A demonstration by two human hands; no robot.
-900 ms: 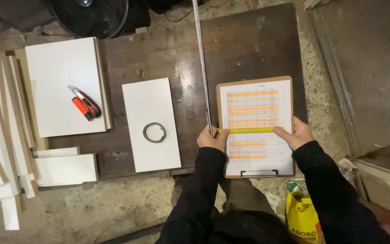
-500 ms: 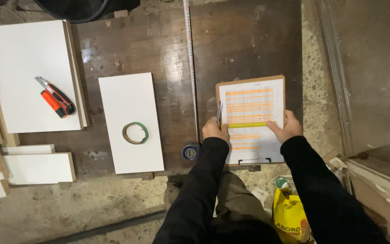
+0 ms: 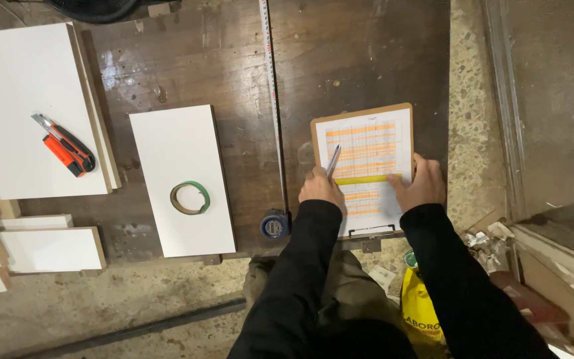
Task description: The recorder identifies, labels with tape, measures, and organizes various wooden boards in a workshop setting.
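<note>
Left hand [image 3: 320,188] gripping pen [image 3: 333,160], tip on clipboard [image 3: 365,166]; right hand [image 3: 421,183] flat, pinning its edge. Clipboard directly ahead, long axis pointing away, tape measure [image 3: 274,225] just left.

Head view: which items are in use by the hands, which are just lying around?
In use:
- clipboard with its colour-banded sheet, steadied by the right hand
- pen in the left hand

Lying about:
- tape measure, blade run out across the table
- white panel with green tape roll
- orange utility knife on another white board
</note>
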